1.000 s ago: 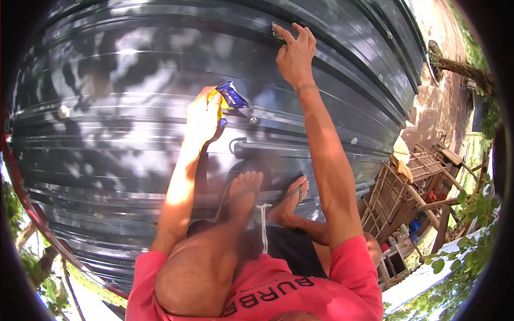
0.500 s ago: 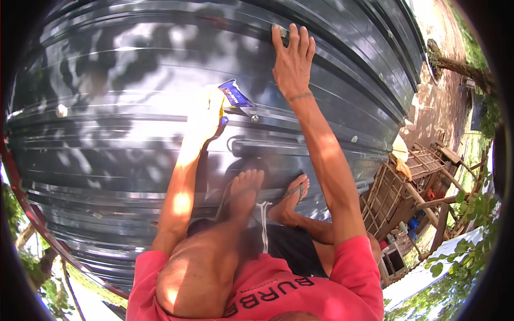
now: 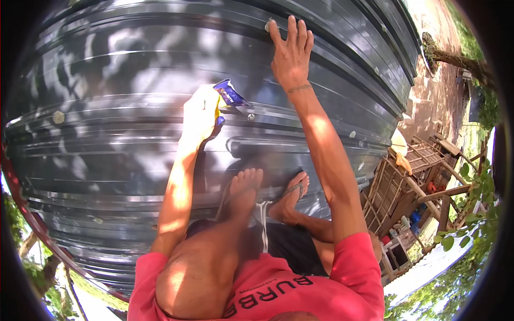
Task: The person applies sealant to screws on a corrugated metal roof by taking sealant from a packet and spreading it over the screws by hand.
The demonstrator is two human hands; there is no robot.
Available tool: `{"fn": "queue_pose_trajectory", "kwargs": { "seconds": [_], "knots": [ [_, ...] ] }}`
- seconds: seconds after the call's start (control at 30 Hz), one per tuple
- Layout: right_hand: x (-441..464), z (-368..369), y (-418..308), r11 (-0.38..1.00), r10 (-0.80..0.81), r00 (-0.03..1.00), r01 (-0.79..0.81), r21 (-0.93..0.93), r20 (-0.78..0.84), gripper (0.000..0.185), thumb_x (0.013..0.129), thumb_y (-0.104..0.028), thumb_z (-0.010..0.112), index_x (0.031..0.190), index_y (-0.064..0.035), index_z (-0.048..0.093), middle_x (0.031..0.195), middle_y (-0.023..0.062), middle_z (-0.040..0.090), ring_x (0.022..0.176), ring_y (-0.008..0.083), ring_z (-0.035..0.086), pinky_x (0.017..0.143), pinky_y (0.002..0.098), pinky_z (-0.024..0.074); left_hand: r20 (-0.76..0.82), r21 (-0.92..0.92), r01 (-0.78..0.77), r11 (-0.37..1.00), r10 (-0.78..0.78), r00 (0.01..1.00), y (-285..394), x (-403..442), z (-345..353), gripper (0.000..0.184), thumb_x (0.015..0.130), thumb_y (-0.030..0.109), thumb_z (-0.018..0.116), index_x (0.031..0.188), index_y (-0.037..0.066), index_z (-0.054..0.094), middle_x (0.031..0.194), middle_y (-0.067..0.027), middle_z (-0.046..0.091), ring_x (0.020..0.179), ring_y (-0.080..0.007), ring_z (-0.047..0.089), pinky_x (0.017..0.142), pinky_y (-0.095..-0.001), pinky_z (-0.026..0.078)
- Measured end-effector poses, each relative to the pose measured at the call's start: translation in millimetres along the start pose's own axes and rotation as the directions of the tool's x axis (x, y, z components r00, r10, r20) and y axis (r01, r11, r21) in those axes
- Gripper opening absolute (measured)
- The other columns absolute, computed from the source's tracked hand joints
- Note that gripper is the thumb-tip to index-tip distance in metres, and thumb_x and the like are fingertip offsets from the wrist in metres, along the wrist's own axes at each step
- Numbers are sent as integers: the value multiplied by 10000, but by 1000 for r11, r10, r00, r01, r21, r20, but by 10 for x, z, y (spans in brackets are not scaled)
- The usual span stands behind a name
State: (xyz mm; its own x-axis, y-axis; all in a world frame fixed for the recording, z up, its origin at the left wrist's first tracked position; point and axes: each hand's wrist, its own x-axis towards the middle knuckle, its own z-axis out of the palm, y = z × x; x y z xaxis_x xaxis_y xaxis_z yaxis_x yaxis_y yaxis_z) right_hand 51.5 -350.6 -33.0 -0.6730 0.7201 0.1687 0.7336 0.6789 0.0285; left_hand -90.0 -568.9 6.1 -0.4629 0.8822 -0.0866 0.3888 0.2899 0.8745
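My left hand [image 3: 202,113], in bright sun, is closed round a blue and yellow packet [image 3: 230,95]; its printed blue end sticks out to the right. My right hand [image 3: 292,60] lies farther up with its fingers spread over the dark metal roofing sheet [image 3: 155,109]. At its index fingertip sits a small pale dab [image 3: 267,25] on a raised rib. Whether the finger presses on the dab is hard to see. A bare screw head [image 3: 251,116] shows just right of my left hand, below the packet's end.
Other pale dabs [image 3: 58,117] dot the ribs. My sandalled feet [image 3: 246,184] rest on the sheet near its ridges. Beyond the right edge are a wooden frame structure [image 3: 404,176] below and a tree trunk [image 3: 460,60]. A red edge [image 3: 40,227] borders the lower left.
My right hand has shifted slightly up and left; the pale dab, earlier between index and middle fingers, is now left of the index fingertip. The left hand still holds the packet.
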Motion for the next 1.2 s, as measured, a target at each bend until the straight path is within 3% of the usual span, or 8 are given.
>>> {"fn": "queue_pose_trajectory", "kwargs": {
  "seconds": [0.07,0.33,0.4,0.5,0.73,0.83,0.97,1.2],
  "knots": [
    [11,42,58,993,43,999,-42,109,-13,696,826,-38,653,1478,-201,469,1537,233,375,1430,440,309,1183,578,224,-6,-109,182,977,-184,983,118,11,-1,308,1050,302,547,1094,12,641,782,-110,625,690,-191,577,680,-329,490],
    [-241,137,-253,866,201,979,-171,469,-15,780,768,64,569,1507,-116,392,1558,314,266,1409,512,285,1145,632,223,-29,-88,19,996,-22,999,89,25,-1,287,1061,262,554,1103,-4,653,790,-116,642,623,-161,601,615,-320,507],
    [-213,169,-313,901,213,976,-178,395,-46,777,783,53,577,1515,-119,384,1564,308,270,1420,508,283,1157,630,217,-37,-93,-23,995,19,999,70,25,6,288,1062,262,557,1105,-7,651,789,-111,639,616,-157,595,605,-309,501],
    [-157,191,-334,949,175,981,-147,280,-78,775,808,33,592,1531,-140,374,1577,292,275,1438,495,283,1177,622,205,24,-135,137,981,-135,991,129,-4,-7,312,1071,299,525,1143,18,640,755,-60,615,688,-115,569,637,-298,474],
    [-325,122,-165,996,83,997,-83,38,3,769,837,-6,620,1544,-194,383,1602,248,280,1463,456,284,1202,596,187,-6,-52,74,996,-75,997,67,11,-7,315,1064,321,544,1145,37,655,834,-98,656,695,-154,607,662,-307,498],
    [-364,148,-118,980,122,992,-119,159,-10,926,752,79,632,1576,-217,331,1621,236,231,1487,442,238,1211,577,163,-10,-90,51,995,-52,999,51,6,-7,313,1061,311,552,1139,28,660,851,-125,661,690,-180,611,662,-318,504],
    [-258,119,-183,996,69,997,-68,-52,24,780,840,-54,657,1547,-249,392,1607,210,317,1463,420,313,1210,578,178,-21,-92,10,996,-12,1000,24,10,11,295,1063,282,547,1132,18,659,821,-100,648,669,-156,591,638,-303,488],
    [-354,227,-66,992,81,996,-77,-101,36,779,844,-75,664,1548,-283,403,1617,196,309,1464,416,319,1213,568,188,6,-70,118,991,-118,993,54,3,5,312,1062,302,553,1125,17,664,812,-75,646,658,-114,567,616,-287,472]
  ]
}}
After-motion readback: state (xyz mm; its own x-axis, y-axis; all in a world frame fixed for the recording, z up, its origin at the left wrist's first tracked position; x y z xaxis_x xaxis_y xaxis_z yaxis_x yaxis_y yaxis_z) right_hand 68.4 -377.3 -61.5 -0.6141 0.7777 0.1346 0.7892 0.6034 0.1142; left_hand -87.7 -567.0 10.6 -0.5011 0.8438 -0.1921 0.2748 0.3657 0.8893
